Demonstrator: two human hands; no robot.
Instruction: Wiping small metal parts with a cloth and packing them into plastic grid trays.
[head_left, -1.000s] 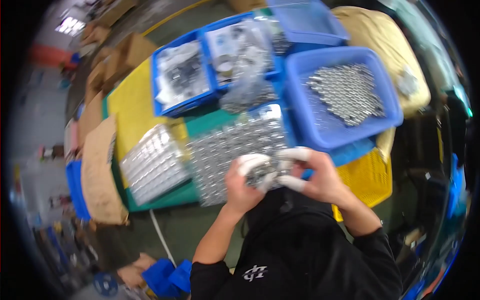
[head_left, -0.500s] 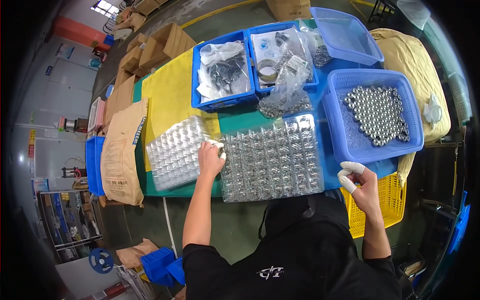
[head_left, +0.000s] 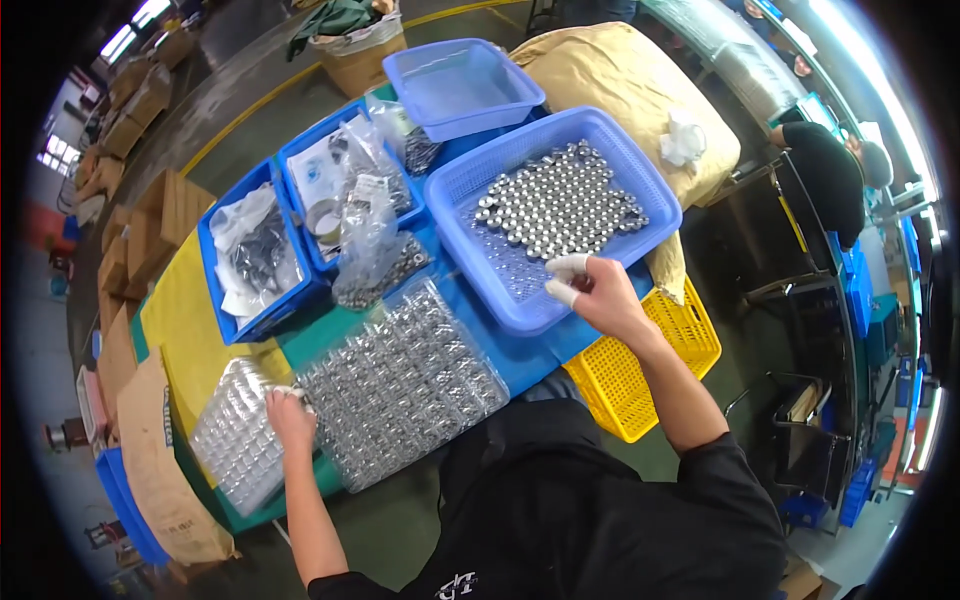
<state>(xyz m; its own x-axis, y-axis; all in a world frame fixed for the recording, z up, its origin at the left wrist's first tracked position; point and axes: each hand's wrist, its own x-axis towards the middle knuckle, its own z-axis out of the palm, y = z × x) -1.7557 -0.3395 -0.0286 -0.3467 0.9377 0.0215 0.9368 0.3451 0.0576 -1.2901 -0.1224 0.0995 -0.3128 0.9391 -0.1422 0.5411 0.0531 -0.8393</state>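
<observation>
Right hand (head_left: 600, 290), half a second ago beside the bench edge, has moved over the blue basket (head_left: 655, 195) of metal caps (head_left: 560, 205), fingers loosely curled, apparently empty. Left hand (head_left: 288, 415) stays flat on the compartment tray (head_left: 400, 385).

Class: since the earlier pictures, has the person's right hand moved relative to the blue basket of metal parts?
Yes. The right hand has moved from beside the blue basket to over its near rim.

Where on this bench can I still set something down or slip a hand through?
Bare blue top shows between the filled blister tray and the blue basket. The yellow strip below the left blue bin is also free. Between the bins and the bagged parts it is crowded.
</observation>
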